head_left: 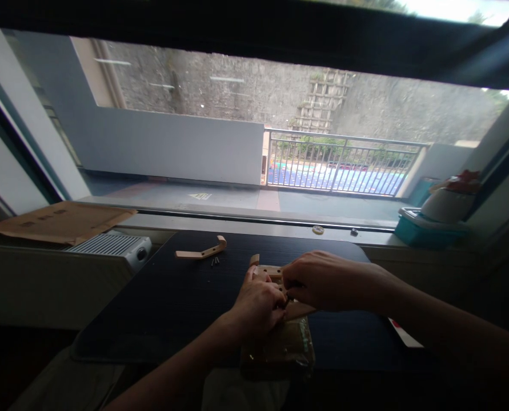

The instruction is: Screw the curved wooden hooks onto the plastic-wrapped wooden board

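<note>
My left hand [258, 299] is closed around pale wooden pieces [272, 270] with dark screw holes, low over the table. The fingers of my right hand [316, 279] are pinched against the same wood from the right; what they hold between them is hidden. Another wooden piece [299, 311] sticks out below both hands. Under them lies a brown package [277, 351] in shiny clear wrapping at the table's near edge. To the left, a loose wooden hook [203, 253] with a curled end and dark holes rests on the table, with several small screws [215, 262] beside it.
The dark table [164, 302] stands against a window sill [275, 224]. On the sill are a tape roll [318, 230], a small dark object [354, 232] and a teal box [425, 228]. A brown envelope [61, 220] lies over a radiator [121, 251] at left. A card [408, 337] lies at right.
</note>
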The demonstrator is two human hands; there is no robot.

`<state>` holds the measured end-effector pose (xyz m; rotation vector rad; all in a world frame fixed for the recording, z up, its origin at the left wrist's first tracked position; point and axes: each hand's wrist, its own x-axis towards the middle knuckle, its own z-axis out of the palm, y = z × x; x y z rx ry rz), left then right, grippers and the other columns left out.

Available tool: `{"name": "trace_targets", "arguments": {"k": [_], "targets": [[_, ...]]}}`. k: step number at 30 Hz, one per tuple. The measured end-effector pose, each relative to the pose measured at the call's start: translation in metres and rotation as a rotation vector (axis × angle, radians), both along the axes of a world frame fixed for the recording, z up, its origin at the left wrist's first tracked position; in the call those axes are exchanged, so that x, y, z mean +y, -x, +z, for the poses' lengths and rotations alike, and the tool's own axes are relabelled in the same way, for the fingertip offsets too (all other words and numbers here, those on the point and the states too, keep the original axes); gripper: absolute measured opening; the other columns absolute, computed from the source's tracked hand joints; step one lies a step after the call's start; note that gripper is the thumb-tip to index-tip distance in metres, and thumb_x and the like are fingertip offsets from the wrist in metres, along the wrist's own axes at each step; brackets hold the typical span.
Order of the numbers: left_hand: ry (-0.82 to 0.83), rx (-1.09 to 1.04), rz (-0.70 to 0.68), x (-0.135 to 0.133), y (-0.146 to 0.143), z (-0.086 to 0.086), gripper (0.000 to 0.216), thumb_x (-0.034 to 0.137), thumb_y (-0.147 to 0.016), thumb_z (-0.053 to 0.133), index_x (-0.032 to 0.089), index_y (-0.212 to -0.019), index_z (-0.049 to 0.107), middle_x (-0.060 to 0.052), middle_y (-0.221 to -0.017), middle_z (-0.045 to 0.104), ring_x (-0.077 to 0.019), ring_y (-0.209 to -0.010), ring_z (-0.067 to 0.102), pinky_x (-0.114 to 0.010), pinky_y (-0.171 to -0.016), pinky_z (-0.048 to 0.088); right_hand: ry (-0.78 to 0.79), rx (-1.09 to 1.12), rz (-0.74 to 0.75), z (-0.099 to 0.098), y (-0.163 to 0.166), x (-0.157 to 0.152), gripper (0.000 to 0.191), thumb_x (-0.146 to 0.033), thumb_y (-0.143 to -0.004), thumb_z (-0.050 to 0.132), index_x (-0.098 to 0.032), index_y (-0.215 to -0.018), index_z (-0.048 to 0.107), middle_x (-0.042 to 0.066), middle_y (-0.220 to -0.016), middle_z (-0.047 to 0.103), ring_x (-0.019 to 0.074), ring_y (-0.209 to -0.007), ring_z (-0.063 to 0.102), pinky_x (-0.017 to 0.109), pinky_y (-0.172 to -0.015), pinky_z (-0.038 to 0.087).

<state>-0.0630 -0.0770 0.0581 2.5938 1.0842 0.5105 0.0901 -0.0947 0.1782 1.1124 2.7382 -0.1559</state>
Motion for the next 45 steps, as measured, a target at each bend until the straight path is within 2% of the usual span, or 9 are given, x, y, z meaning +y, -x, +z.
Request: {"name": "trace_targets", "arguments": {"k": [7,10,13,18,24,29,38,42,45], "targets": [[-0.026,-0.012,0.002,0.0,0.001,-0.004,0.016,0.025,-0.075,0.057,0.022,-0.061,0.064,0.003,-0.073,0.067,-0.0212,-0.098,0.051,-0.054,-0.106,0.003,-0.031,-0.005,-0.003,-0.009,0.003,0.002,0.021,-0.022,-0.087,0.042,-0.015,-0.077,0.06,0.004,-0.074,0.062,0.0124,-0.062,0.052,0.024,-0.055,0.029],[-0.006,0.009,0.027,0.0,0.0,-0.001,0.015,0.026,-0.074,0.059,0.022,-0.062,0.066,0.001,-0.073,0.066,-0.0216,-0.097,0.052,-0.055,-0.105,0.005,-0.064,0.029,-0.106,-0.012,-0.004,0.004,0.023,-0.028,-0.088,0.04,-0.016,-0.087,0.06,0.004,-0.073,0.062,0.0133,-0.061,0.052,0.025,-0.053,0.028],[-0.005,0.011,0.036,-0.001,0.0,0.002,0.015,0.028,-0.074,0.06,0.022,-0.061,0.066,0.0,-0.074,0.066,-0.0215,-0.096,0.052,-0.055,-0.105,0.006,-0.042,0.073,-0.115,-0.008,-0.011,0.007,0.021,-0.028,-0.083,0.047,-0.02,-0.099,0.059,0.002,-0.076,0.063,0.0141,-0.065,0.053,0.025,-0.054,0.028],[-0.024,0.006,0.022,-0.002,0.0,0.001,0.016,0.026,-0.074,0.058,0.022,-0.06,0.065,0.002,-0.069,0.066,-0.0203,-0.093,0.054,-0.054,-0.106,0.004,-0.04,0.049,-0.053,-0.004,-0.005,0.004,0.016,-0.021,-0.082,0.046,-0.017,-0.085,0.061,0.004,-0.076,0.063,0.0131,-0.064,0.052,0.024,-0.055,0.029],[-0.004,0.006,0.024,-0.001,0.0,0.001,0.018,0.025,-0.075,0.056,0.022,-0.06,0.065,0.002,-0.072,0.068,-0.0207,-0.094,0.054,-0.056,-0.106,0.004,-0.102,-0.002,-0.08,-0.009,0.002,0.003,0.02,-0.027,-0.086,0.045,-0.015,-0.083,0.061,0.005,-0.07,0.061,0.0123,-0.057,0.051,0.024,-0.052,0.027],[-0.026,0.004,0.019,-0.001,-0.001,0.001,0.019,0.026,-0.075,0.057,0.022,-0.058,0.063,0.003,-0.065,0.065,-0.0189,-0.089,0.054,-0.053,-0.106,0.004,-0.074,0.007,-0.011,-0.003,-0.002,0.002,0.014,-0.018,-0.081,0.048,-0.018,-0.078,0.062,0.003,-0.072,0.063,0.0129,-0.06,0.052,0.025,-0.052,0.026],[-0.047,-0.013,0.024,-0.002,0.0,-0.001,0.02,0.026,-0.076,0.055,0.021,-0.06,0.064,0.002,-0.065,0.065,-0.0197,-0.09,0.054,-0.054,-0.105,0.009,-0.1,0.031,-0.111,-0.007,-0.004,0.002,0.021,-0.031,-0.085,0.046,-0.015,-0.086,0.061,0.004,-0.069,0.062,0.0127,-0.057,0.051,0.025,-0.05,0.024],[-0.052,0.002,0.022,-0.002,0.0,0.001,0.018,0.027,-0.075,0.056,0.021,-0.059,0.064,0.0,-0.069,0.066,-0.0211,-0.092,0.054,-0.053,-0.104,0.013,-0.044,0.013,-0.045,0.003,-0.005,0.004,0.014,-0.023,-0.08,0.049,-0.019,-0.083,0.062,0.002,-0.069,0.062,0.0126,-0.059,0.051,0.025,-0.051,0.025],[-0.048,0.002,0.038,-0.002,0.0,0.001,0.017,0.026,-0.074,0.057,0.021,-0.06,0.064,0.0,-0.072,0.067,-0.0217,-0.094,0.054,-0.054,-0.104,0.012,-0.026,-0.018,-0.034,0.002,0.0,0.005,0.017,-0.021,-0.083,0.045,-0.016,-0.08,0.061,0.005,-0.072,0.063,0.0133,-0.062,0.052,0.024,-0.052,0.028]]}}
